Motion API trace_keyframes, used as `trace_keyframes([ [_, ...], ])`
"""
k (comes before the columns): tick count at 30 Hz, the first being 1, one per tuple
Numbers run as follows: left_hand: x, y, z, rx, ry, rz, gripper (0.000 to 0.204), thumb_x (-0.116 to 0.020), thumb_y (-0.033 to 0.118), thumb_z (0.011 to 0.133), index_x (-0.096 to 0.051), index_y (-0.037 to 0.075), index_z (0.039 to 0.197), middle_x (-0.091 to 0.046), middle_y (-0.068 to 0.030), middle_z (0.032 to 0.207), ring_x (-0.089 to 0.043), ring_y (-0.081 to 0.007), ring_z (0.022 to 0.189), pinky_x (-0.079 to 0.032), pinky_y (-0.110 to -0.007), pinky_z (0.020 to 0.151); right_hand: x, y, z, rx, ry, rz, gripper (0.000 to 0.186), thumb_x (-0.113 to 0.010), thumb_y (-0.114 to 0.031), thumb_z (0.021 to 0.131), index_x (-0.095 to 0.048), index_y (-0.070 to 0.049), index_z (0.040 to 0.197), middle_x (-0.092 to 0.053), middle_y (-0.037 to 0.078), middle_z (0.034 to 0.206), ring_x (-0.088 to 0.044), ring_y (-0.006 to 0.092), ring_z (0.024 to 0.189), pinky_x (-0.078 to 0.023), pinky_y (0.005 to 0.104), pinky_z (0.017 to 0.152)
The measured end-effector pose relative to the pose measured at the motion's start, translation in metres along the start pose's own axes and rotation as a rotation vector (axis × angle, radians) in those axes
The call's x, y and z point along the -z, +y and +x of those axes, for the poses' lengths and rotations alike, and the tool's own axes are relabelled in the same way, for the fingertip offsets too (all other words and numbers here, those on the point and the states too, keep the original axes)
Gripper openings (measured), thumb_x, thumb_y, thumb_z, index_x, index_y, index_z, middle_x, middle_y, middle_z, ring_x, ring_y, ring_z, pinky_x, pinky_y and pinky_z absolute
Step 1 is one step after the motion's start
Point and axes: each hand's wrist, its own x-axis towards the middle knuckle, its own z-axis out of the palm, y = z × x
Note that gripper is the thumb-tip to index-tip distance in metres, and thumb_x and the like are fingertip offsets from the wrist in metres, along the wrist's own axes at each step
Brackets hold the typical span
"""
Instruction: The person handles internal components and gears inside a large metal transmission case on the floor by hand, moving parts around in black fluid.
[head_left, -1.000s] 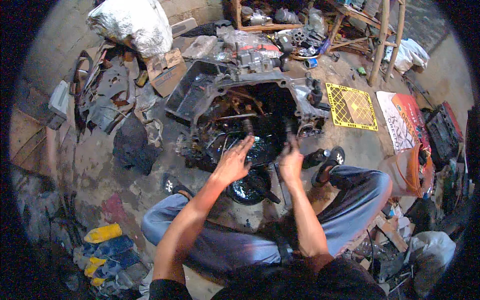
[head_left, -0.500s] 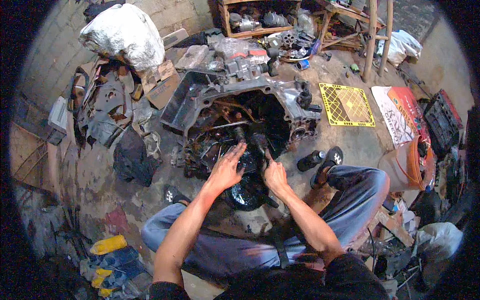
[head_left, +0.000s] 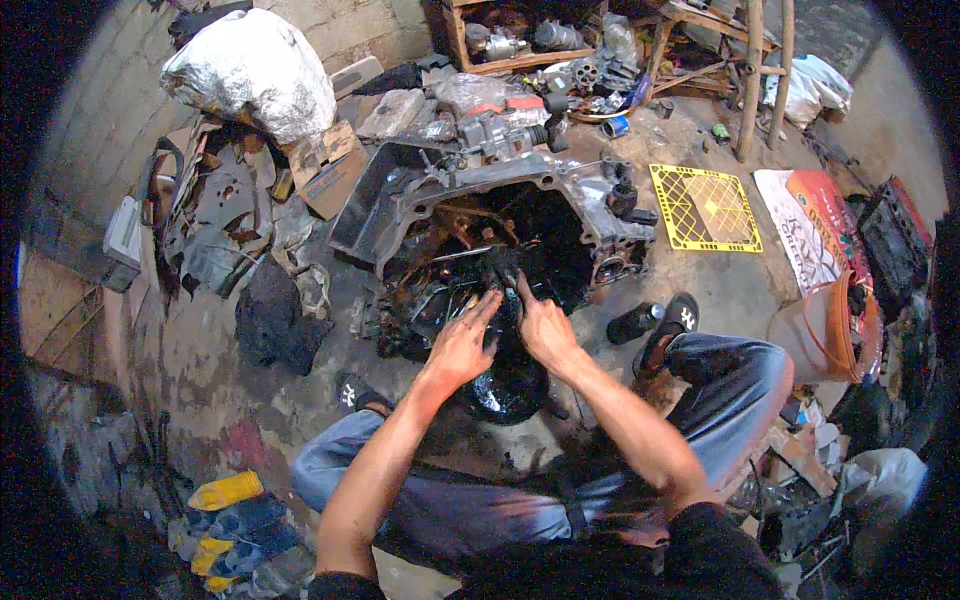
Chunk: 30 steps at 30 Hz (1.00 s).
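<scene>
A large grey metal gearbox housing (head_left: 475, 180) lies in front of me with its wide opening up, its inside dark and oily. My left hand (head_left: 462, 340) reaches over its near part, fingers stretched out and fingertips blackened. Beside it, my right hand (head_left: 545, 330) points its index finger into the opening; the other fingers are curled under and partly hidden. Both sets of fingertips come close together at dark, greasy parts that I cannot make out. Below my hands sits a round black dish-like piece (head_left: 505, 395) with a wet shine.
A dark metal tray (head_left: 365, 215) adjoins the housing's left. Rightward lie a yellow plastic grid (head_left: 705, 208), a black bottle (head_left: 632, 325) and a bucket (head_left: 822, 325). Metal scraps and a dark cloth (head_left: 275, 315) lie left, under a white sack (head_left: 250, 70). Used parts and a wooden shelf (head_left: 530, 62) stand behind.
My right hand has moved slightly up and left, its fingertips now nearer the left hand's. The whole view has shifted a little, so the surroundings appear farther right.
</scene>
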Motion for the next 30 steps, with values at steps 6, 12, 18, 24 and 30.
trace_keyframes([
  [6,-0.011,-0.003,-0.006,0.103,-0.008,0.127,0.063,-0.063,0.010,0.071,-0.039,0.001,0.129,-0.041,-0.0181,0.133,-0.048,-0.0344,0.113,-0.039,-0.039,0.097,0.065,-0.055,0.053,0.142,-0.203,-0.208,0.023,-0.048,-0.013,0.078,-0.064,0.003,0.084,-0.063,0.026,0.083,-0.065,0.0365,0.080,-0.053,0.0461,0.069],
  [12,-0.005,-0.005,-0.010,0.097,-0.031,0.018,0.074,-0.062,0.009,0.071,-0.029,0.007,0.137,-0.037,-0.0151,0.138,-0.042,-0.0324,0.122,-0.039,-0.040,0.099,0.030,-0.007,0.031,0.080,-0.095,0.275,0.026,-0.047,-0.006,0.078,-0.058,0.004,0.099,-0.061,0.029,0.083,-0.061,0.0431,0.084,-0.049,0.0458,0.073],
  [18,0.001,-0.003,-0.007,0.084,-0.016,0.031,0.068,-0.060,0.009,0.073,-0.033,0.007,0.135,-0.038,-0.0156,0.137,-0.045,-0.0333,0.118,-0.042,-0.041,0.096,-0.070,0.043,0.018,0.232,0.192,0.676,0.032,-0.040,-0.009,0.091,-0.051,0.011,0.113,-0.057,0.024,0.114,-0.055,0.0294,0.106,-0.041,0.0347,0.092],
  [24,-0.002,0.001,-0.001,0.021,0.036,0.041,0.063,-0.060,0.012,0.075,-0.036,0.005,0.133,-0.041,-0.0151,0.135,-0.050,-0.0343,0.113,-0.044,-0.041,0.093,-0.129,0.008,0.011,-0.086,0.252,1.030,0.047,-0.043,-0.030,0.095,-0.047,0.009,0.121,-0.056,0.018,0.119,-0.055,0.0245,0.106,-0.042,0.0337,0.089],
  [30,0.005,0.021,0.009,0.128,-0.031,0.035,0.062,-0.059,0.012,0.074,-0.037,0.004,0.131,-0.042,-0.0155,0.134,-0.051,-0.0346,0.110,-0.044,-0.042,0.093,-0.052,0.030,0.020,-0.373,-0.398,1.041,0.030,-0.047,-0.028,0.089,-0.055,-0.002,0.101,-0.056,0.005,0.068,-0.046,0.0131,0.045,-0.029,0.0260,0.033],
])
